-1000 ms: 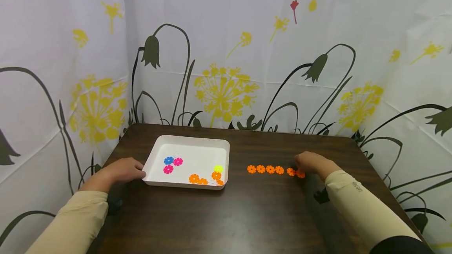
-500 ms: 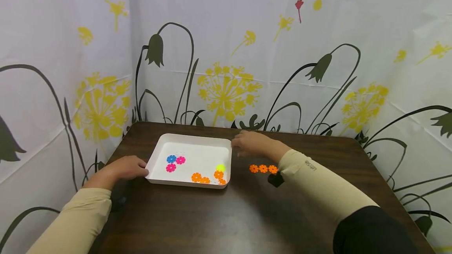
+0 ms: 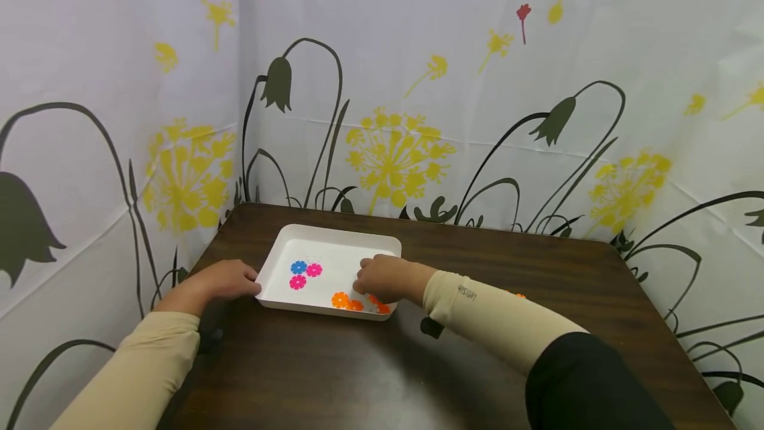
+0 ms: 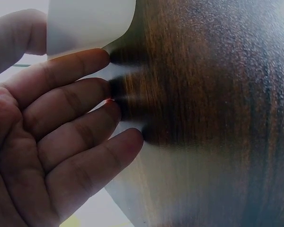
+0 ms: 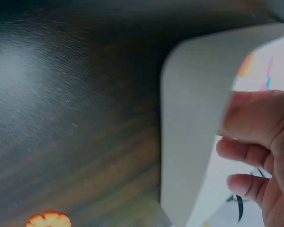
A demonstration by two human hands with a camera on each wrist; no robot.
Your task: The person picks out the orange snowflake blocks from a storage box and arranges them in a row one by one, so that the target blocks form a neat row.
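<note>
Orange discs [image 3: 340,300] lie along the near right side of the white tray [image 3: 343,239], partly hidden by the right hand [image 3: 382,279]; whether it holds one cannot be told. The left hand [image 3: 225,280] pinches the tray's near left edge, a blue disc [image 3: 299,267] and pink discs [image 3: 314,270] lie farther left, and the right sleeve [image 3: 501,310] obstructs the table [image 3: 334,363].

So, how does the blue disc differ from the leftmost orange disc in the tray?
Colour: the blue disc is blue, the leftmost orange disc is orange. Place: the blue disc lies farther back in the tray, the orange disc close to the near wall. Neighbours: the blue disc lies by two pink discs, the orange disc beside another orange. Both are round with notched edges.
</note>
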